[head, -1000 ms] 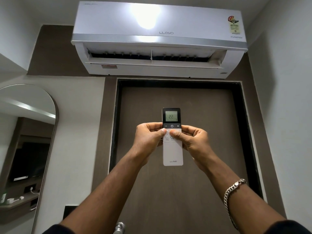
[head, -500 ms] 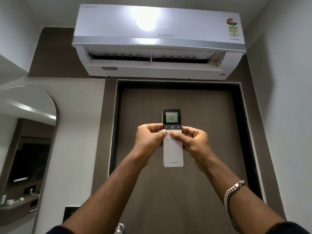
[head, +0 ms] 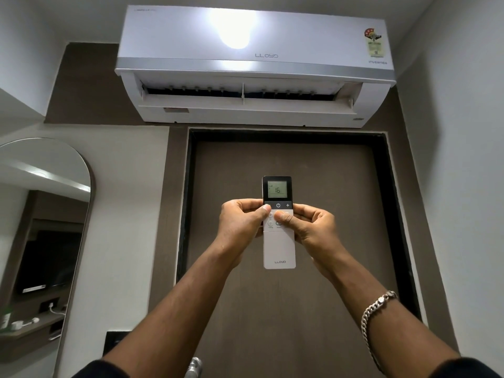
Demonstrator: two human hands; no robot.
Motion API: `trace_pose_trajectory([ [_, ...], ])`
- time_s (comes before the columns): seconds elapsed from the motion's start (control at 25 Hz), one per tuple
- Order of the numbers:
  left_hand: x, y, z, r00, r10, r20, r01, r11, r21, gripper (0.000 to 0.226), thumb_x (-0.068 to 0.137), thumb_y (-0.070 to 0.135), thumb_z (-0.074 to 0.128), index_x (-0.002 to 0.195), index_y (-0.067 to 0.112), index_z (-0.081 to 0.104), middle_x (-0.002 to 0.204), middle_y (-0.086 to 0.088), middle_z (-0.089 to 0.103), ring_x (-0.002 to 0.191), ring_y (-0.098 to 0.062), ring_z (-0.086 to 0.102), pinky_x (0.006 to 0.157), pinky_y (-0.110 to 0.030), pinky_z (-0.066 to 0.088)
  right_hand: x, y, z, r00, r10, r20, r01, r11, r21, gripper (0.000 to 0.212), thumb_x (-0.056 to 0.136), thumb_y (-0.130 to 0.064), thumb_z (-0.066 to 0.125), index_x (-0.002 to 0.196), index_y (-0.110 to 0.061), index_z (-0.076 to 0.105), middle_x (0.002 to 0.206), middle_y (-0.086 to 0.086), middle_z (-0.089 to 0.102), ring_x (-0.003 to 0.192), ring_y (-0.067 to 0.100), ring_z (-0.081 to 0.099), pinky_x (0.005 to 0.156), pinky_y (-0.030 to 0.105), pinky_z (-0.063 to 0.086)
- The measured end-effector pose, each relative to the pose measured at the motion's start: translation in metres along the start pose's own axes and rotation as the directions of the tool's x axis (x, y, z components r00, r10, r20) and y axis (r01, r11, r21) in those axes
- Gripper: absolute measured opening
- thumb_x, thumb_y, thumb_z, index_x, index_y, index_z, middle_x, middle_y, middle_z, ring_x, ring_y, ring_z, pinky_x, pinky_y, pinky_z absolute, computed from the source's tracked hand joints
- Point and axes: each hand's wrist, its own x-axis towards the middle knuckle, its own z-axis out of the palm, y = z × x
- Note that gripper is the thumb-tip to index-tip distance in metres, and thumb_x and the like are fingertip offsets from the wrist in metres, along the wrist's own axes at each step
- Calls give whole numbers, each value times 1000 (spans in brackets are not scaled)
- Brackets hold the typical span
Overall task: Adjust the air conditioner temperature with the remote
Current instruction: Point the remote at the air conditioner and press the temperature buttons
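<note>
A white remote (head: pixel 279 246) with a black top and a lit screen reading 16 is held upright in front of me, pointing up at the white wall air conditioner (head: pixel 253 66), whose front flap hangs open. My left hand (head: pixel 240 225) grips the remote's left side, its thumb over the minus button at the left of the black strip. My right hand (head: pixel 311 227) grips the right side, thumb resting on the white button area below the power button.
A brown door (head: pixel 286 309) in a dark frame stands straight ahead under the air conditioner. An arched mirror (head: pixel 41 227) hangs on the left wall. A metal door handle (head: pixel 194 366) shows at the bottom. A plain wall closes the right side.
The remote's screen has gone from 22 to 16. My left thumb has shifted up onto the minus button. Both hands still hold the remote in about the same place.
</note>
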Motion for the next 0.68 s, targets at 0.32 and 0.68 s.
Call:
trace_pose_trajectory([
  [0.32, -1, 4, 2, 999, -6, -40, 8, 999, 43, 19, 85, 21, 67, 98, 9, 66, 90, -8, 74, 79, -15, 74, 59, -23, 58, 1, -4, 1, 1000, 18, -18, -18, 999, -26, 45, 69, -31, 79, 106, -7, 69, 98, 11, 78, 86, 21, 77, 70, 31, 61],
  [0.68, -1, 9, 5, 998, -2, -60, 5, 999, 46, 20, 85, 22, 66, 100, 9, 64, 93, -9, 74, 84, -15, 73, 61, -23, 59, 4, -11, 4, 994, 39, -105, -42, 999, -26, 19, 88, -30, 67, 76, -19, 78, 79, 6, 80, 73, 22, 75, 73, 42, 59],
])
